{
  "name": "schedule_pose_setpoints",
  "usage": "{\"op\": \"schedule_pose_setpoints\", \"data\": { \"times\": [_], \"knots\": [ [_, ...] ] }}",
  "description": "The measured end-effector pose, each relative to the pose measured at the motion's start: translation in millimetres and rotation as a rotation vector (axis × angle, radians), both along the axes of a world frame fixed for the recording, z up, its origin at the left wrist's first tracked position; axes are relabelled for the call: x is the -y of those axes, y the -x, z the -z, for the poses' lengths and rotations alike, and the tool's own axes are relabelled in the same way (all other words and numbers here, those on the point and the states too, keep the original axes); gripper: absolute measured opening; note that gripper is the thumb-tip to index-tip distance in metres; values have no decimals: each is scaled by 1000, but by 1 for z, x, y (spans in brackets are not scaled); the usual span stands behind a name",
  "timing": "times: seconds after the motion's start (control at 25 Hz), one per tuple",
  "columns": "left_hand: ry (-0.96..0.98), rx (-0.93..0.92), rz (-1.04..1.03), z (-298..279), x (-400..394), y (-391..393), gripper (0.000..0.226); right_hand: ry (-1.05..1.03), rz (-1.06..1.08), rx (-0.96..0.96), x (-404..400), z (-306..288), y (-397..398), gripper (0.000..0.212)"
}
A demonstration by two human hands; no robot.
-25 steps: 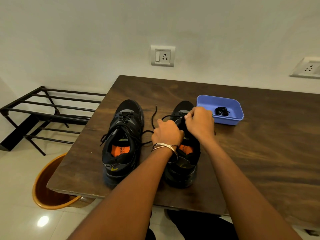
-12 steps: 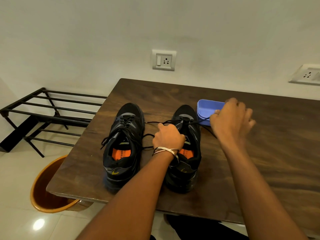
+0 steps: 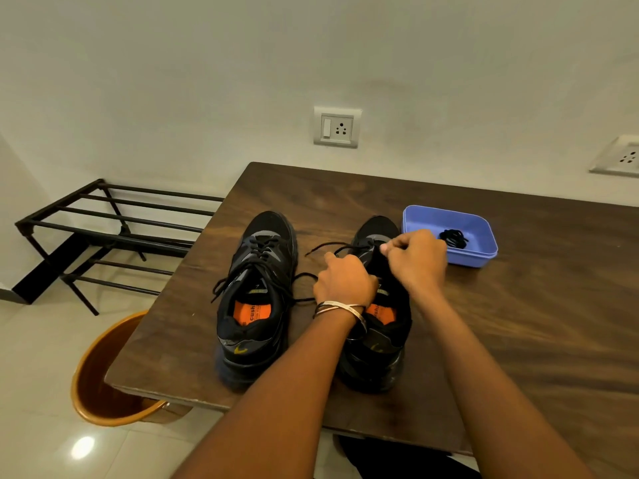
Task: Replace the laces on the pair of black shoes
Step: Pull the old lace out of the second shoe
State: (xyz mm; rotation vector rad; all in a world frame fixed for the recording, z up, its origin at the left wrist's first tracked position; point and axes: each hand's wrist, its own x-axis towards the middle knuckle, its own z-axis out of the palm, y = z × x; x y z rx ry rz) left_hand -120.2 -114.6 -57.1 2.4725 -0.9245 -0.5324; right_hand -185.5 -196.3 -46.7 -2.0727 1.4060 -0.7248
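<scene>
Head view puts the job early: on the worktop [image 3: 518,323] the left shoe [image 3: 257,292] stays fully laced, while the left hand [image 3: 344,281] steadies the right shoe [image 3: 375,340] and the right hand [image 3: 416,259] pinches its half-loosened lace [image 3: 328,246], spare laces [image 3: 453,237] waiting in the blue tray [image 3: 480,252].

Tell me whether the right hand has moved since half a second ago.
Yes. The right hand has come back leftward from in front of the blue tray to the toe end of the right shoe, where it pinches the lace.
</scene>
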Motion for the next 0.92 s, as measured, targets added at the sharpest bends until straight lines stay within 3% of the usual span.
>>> {"op": "schedule_pose_setpoints", "data": {
  "times": [0.16, 0.4, 0.48, 0.6, 0.68, 0.8, 0.92],
  "knots": [
    [3, 8, 0, -1, -2, -2, 30, -389, 306, 652, 14, -33, 27, 19],
    [-23, 30, 9, -3, -1, 2, 28, -281, 624, 827, 47, -46, 101, 18],
    [-27, 23, 3, -4, -2, 1, 29, -192, 714, 634, 51, -41, 118, 14],
    [-37, 34, 9, -6, -2, 4, 30, -194, 542, -145, 46, -26, 123, 26],
    [-92, 56, 52, -11, -1, 3, 32, -239, 377, -488, 33, -24, 112, 27],
    [-212, 12, 183, -24, 0, -6, 39, -111, 304, -534, 25, -34, 92, 19],
    [-31, 18, 124, -44, 3, -17, 35, 106, 91, -405, 29, -38, 75, 18]
  ]
}}
